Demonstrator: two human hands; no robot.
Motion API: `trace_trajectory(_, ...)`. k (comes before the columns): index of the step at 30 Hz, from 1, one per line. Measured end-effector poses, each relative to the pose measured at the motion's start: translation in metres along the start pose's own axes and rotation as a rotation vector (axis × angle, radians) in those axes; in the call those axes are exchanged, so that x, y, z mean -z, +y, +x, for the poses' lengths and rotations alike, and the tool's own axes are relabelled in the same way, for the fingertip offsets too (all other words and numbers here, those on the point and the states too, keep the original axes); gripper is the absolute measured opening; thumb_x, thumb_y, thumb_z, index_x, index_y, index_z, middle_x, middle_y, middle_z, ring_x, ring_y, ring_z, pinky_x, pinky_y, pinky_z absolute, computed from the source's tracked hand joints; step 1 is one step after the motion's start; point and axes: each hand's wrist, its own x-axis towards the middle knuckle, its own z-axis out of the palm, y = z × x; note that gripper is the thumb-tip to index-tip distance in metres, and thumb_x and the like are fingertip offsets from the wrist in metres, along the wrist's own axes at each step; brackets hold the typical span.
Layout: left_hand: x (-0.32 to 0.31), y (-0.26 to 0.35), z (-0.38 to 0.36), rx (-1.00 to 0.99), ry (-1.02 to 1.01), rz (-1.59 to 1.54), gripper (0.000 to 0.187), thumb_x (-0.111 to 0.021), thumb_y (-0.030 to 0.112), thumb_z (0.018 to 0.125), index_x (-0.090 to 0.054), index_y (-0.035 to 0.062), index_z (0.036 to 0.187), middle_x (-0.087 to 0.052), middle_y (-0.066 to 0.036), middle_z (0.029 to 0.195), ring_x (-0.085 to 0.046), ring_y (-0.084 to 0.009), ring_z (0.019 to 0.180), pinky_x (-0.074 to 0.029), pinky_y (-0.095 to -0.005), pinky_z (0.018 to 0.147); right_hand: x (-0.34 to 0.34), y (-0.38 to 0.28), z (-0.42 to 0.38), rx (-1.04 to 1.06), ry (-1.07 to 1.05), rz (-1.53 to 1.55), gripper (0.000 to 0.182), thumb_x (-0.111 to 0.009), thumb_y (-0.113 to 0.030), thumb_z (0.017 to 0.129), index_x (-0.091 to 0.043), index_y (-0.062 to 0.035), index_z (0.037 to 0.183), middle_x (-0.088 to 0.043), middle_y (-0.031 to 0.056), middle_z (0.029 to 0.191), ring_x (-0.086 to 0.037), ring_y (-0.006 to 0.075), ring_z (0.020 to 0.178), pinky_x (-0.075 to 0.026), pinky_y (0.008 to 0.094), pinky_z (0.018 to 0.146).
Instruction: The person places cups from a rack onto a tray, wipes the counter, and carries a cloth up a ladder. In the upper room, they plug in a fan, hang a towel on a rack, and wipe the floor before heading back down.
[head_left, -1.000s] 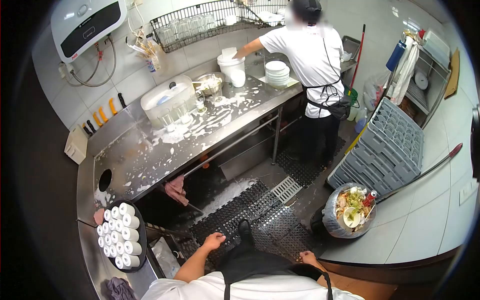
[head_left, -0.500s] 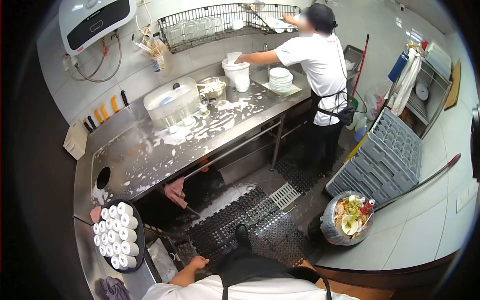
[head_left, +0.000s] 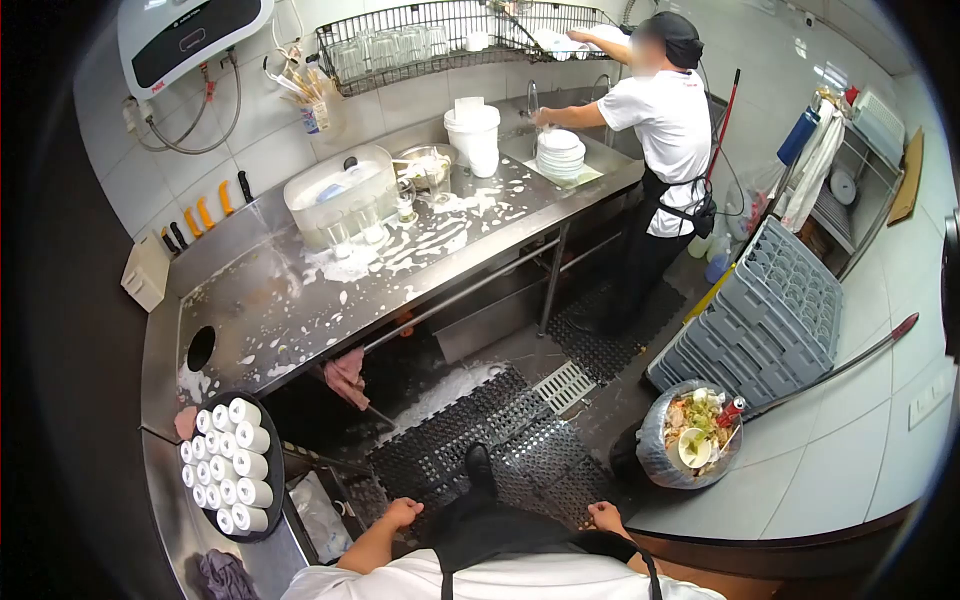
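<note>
My left hand hangs in front of my black apron, fingers curled in a loose fist, with nothing seen in it. On the other side, my right hand is also loosely curled, and no object shows in it. Both hands are over the floor, apart from the counters. Nearest to the left hand is a side counter, which bears a round black tray of several white cups or rolls. To the right of my right hand stands a lined waste bin heaped with food scraps.
A soapy steel counter holds a clear tub, white bucket and stacked plates. A co-worker stands at its far end. Grey racks are stacked at right. Perforated black mats and a drain grate cover the floor.
My right hand has come up into view; the left has shifted slightly up. The co-worker has moved right, one hand going from the white bucket to near the tap.
</note>
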Motion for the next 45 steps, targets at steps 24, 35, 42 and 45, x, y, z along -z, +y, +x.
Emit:
trace_trajectory(24,-0.048,0.020,0.090,-0.010,-0.260,0.273,0.045,-0.048,0.040,0.100,-0.070,0.0012,0.108,-0.070,-0.017,0.107,-0.067,-0.0303,0.097,-0.055,-0.0453,0.079,-0.054,-0.501,0.043,1.435,-0.342,-0.025,0.026,-0.070,-0.021,0.091,-0.067,-0.0033,0.110,-0.066,0.0167,0.099,-0.066,0.0327,0.093,-0.052,0.0406,0.083)
trace_trajectory(35,0.297,0.464,0.065,-0.469,-0.331,-0.615,0.035,-0.069,0.014,0.093,-0.057,0.0013,0.124,-0.068,-0.009,0.094,-0.067,-0.0155,0.079,-0.055,-0.0291,0.070,0.097,-0.878,0.096,1.971,0.068,0.272,0.025,-0.078,-0.012,0.080,-0.070,-0.0013,0.101,-0.070,0.0138,0.093,-0.068,0.0299,0.085,-0.054,0.0375,0.075)
trace_trajectory(42,0.428,0.668,0.044,-1.103,0.358,-0.400,0.046,-0.080,0.004,0.077,-0.063,-0.0018,0.120,-0.072,-0.012,0.093,-0.070,-0.0168,0.082,-0.055,-0.0295,0.074,0.308,-1.168,0.209,1.907,0.550,0.109,0.027,-0.063,-0.013,0.086,-0.067,-0.0030,0.110,-0.071,0.0111,0.086,-0.070,0.0230,0.081,-0.054,0.0342,0.075)
trace_trajectory(45,0.448,0.759,0.056,-1.075,0.485,-0.233,0.041,-0.082,0.008,0.075,-0.067,-0.0015,0.112,-0.072,-0.011,0.089,-0.071,-0.0189,0.078,-0.055,-0.0295,0.072,0.371,-1.297,0.278,1.894,0.568,-0.447,0.032,-0.061,-0.012,0.082,-0.067,-0.0041,0.112,-0.072,0.0144,0.101,-0.069,0.0306,0.095,-0.053,0.0395,0.085)
